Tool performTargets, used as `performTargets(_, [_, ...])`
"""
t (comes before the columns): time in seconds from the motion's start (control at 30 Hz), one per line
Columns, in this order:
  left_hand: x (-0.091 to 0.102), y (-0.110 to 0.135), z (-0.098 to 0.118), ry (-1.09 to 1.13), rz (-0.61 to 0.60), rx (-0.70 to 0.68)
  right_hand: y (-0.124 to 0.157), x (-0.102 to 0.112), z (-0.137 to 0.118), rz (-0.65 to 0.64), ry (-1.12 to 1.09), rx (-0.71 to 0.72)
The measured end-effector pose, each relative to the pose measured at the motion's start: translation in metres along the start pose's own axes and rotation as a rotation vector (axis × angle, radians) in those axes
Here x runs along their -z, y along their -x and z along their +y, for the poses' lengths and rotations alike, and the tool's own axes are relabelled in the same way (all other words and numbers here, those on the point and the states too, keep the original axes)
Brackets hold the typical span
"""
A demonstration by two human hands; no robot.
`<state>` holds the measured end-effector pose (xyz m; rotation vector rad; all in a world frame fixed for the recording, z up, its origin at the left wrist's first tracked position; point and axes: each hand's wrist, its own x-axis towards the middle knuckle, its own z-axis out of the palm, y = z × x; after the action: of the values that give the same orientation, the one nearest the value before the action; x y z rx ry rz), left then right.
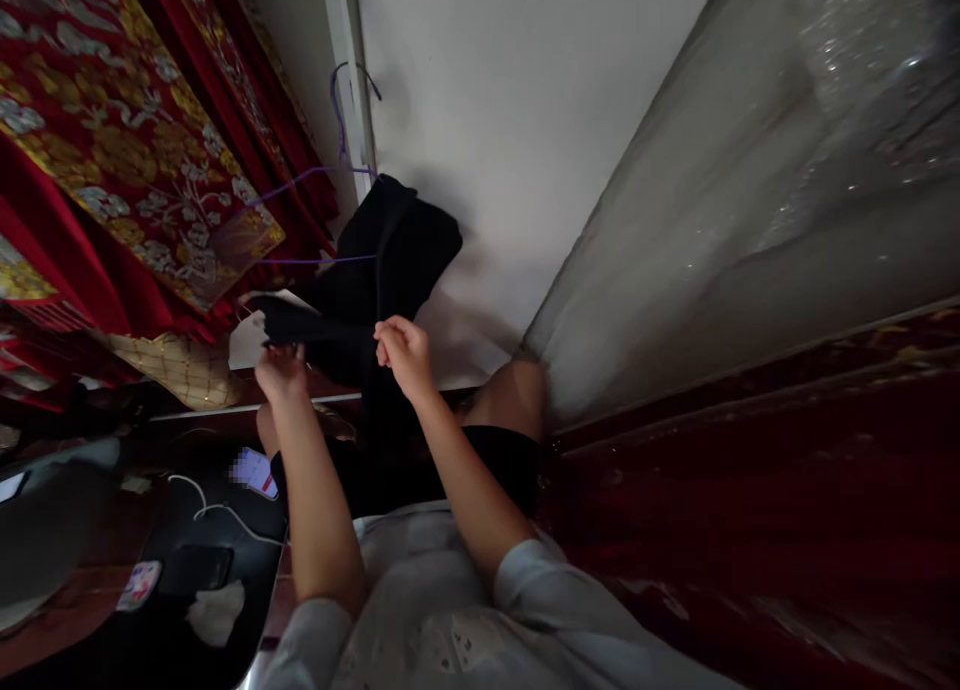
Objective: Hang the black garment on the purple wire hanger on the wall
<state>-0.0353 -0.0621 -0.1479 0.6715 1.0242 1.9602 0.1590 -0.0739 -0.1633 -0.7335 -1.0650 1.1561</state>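
A black garment point(416, 240) hangs half on a purple wire hanger point(315, 173), one side of the wire bare. My left hand point(283, 372) has its fingers closed on one end of the black cloth. Level with it, my right hand point(403, 352) pinches the same garment farther right. Between the two hands a strip of the cloth is drawn out sideways. The lower part of the garment merges with my dark clothing, so its full shape cannot be made out.
Red embroidered drapery point(127, 160) hangs at the left. Below it a black seat point(165, 530) bears a lit phone point(255, 472), a white cable point(217, 510) and a crumpled tissue point(216, 613). A shiny translucent sheet point(720, 240) covers the right side, by the white panel point(510, 90).
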Motion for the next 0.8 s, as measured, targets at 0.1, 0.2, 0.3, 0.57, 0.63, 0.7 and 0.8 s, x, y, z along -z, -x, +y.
performTargets(0.1, [0.006,0.03,-0.035,0.08,0.079,0.117,0.006,0.02,0.017,0.092,0.024,-0.057])
performTargets(0.2, [-0.013,0.048,-0.039,0.17,0.043,0.118,0.005,0.039,0.024,0.111,0.137,-0.076])
performTargets(0.3, [-0.042,0.066,-0.026,0.152,-0.121,-0.004,0.008,0.036,0.015,-0.106,0.16,-0.058])
performTargets(0.57, [-0.048,0.095,-0.003,-0.355,-0.388,-0.452,0.015,0.015,-0.02,-0.329,0.407,0.079])
performTargets(0.63, [-0.031,0.088,-0.011,-0.472,-0.524,-0.448,0.003,0.021,-0.028,-0.362,0.438,0.133])
performTargets(0.7, [-0.012,0.081,-0.024,-0.617,-0.728,-0.329,-0.018,0.026,-0.039,-0.359,0.433,0.222])
performTargets(0.8, [0.013,0.07,-0.037,-0.826,-0.926,-0.193,-0.068,0.03,-0.05,-0.208,0.404,0.395])
